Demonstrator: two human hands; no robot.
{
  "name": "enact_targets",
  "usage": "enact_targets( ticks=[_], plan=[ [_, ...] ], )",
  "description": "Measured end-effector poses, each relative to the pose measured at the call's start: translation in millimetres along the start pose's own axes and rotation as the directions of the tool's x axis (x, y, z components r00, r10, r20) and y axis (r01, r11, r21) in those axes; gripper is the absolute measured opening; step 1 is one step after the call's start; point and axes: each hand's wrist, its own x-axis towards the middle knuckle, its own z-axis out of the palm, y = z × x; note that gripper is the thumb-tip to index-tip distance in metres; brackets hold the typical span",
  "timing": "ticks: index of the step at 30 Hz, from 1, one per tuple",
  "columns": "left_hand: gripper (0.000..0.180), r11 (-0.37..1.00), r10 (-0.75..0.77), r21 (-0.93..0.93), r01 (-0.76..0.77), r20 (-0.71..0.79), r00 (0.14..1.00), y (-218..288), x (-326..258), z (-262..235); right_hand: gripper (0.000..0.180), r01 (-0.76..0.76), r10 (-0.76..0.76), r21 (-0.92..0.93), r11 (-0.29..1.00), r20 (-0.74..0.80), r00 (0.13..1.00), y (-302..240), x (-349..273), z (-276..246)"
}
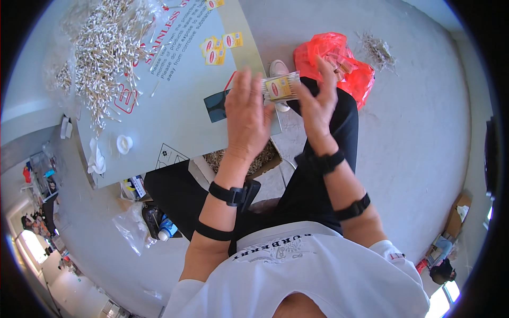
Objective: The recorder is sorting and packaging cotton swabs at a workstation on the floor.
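Note:
A clear packet of cotton swabs with a yellow label [281,88] is held up between my two hands, just past the table's right edge. My left hand [247,114] is at its left end, fingers pointing away from me and thumb beside the packet. At the other end, my right hand [320,103] has its thumb side against the packet and its fingers raised. On the table [183,108], a big heap of loose cotton swabs [106,53] spills from clear plastic at the far left. Several yellow label cards [214,53] lie beyond my left hand.
A dark flat piece [215,107], a white round spool-like piece [124,144] and crumpled white tissue [96,159] lie on the table. Below its near edge stands a carton of swabs [265,159]. On the floor are a red plastic bag [360,85] and scattered sticks [377,49].

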Motion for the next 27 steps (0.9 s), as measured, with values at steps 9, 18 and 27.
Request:
enact_targets(
  ticks=[9, 18, 27],
  plan=[
    [0.075, 0.999, -0.033, 0.036, 0.022, 0.324, 0.946, 16, -12, 18, 0.026, -0.781, 0.682, 0.595, 0.193, 0.491, 0.542, 13, -31, 5],
    [0.07, 0.989, 0.014, -0.144, 0.038, 0.342, 0.939, -5, -10, 11, 0.035, -0.843, 0.775, 0.371, 0.39, 0.362, 0.518, 4, -5, 6],
    [0.088, 0.992, -0.108, -0.029, 0.12, 0.265, 0.958, -2, -12, 14, 0.032, -0.362, 0.357, 0.03, 0.932, 0.1, 0.929, 43, -4, 30]
  ],
)
